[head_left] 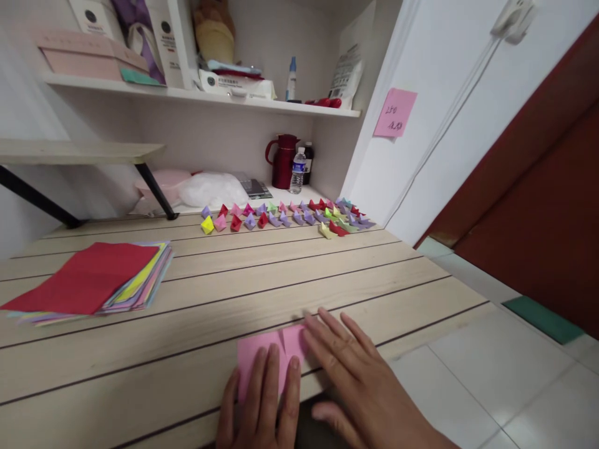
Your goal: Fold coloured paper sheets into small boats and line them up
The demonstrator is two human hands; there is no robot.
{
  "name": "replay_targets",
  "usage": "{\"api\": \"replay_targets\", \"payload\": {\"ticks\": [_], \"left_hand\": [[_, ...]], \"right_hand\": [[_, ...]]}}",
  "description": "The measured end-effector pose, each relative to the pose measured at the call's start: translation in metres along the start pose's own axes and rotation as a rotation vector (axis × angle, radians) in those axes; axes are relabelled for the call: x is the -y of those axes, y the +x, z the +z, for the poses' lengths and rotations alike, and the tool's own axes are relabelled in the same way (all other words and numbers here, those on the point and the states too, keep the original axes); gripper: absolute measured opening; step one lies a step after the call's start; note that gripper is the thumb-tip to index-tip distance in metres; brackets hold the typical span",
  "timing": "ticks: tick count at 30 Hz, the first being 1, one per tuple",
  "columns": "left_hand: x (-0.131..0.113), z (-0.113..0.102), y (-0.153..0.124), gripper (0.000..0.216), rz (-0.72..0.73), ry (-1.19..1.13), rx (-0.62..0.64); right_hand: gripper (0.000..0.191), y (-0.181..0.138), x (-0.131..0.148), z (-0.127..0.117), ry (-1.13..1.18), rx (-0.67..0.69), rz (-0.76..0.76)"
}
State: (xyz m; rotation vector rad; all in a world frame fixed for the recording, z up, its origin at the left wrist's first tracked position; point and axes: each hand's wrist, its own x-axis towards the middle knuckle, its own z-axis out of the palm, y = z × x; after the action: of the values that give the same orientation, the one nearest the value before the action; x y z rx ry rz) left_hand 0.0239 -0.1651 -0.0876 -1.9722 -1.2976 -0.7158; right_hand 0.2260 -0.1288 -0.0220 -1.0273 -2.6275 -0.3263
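Partly beneath left hand (pixel 264 405) and right hand (pixel 355 368) lies pink paper (pixel 286 350).

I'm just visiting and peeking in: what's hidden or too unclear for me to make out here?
All in the head view:
- Pink paper: partly covered by the left hand.
- Left hand: its wrist is cut off by the bottom edge.
- Paper stack: most of its lower sheets are hidden by the red sheet on top.
- Clear bottle: label print too small to read.
- Wall note: lower line unclear.
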Motion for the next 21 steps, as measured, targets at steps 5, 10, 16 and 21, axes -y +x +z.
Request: {"api": "replay_targets", "payload": {"ticks": [5, 10, 16, 21], "left_hand": [[-0.003, -0.003, 0.001, 0.036, -0.034, -0.058, -0.016], [0.002, -0.004, -0.003, 0.024, -0.031, -0.245, -0.117], [0.010, -0.011, -0.010, 0.028, -0.034, -0.454, -0.134], [0.011, -0.014, -0.008, 0.029, -0.081, -0.470, -0.158]], "right_hand": [[0.062, -0.005, 0.009, 0.011, 0.129, -0.111, 0.031], [0.051, -0.004, 0.004, 0.003, 0.220, -0.161, -0.027], [0.034, -0.007, 0.005, 0.009, 0.338, -0.165, -0.023], [0.026, -0.006, 0.010, 0.009, 0.570, -0.270, 0.032]]}}
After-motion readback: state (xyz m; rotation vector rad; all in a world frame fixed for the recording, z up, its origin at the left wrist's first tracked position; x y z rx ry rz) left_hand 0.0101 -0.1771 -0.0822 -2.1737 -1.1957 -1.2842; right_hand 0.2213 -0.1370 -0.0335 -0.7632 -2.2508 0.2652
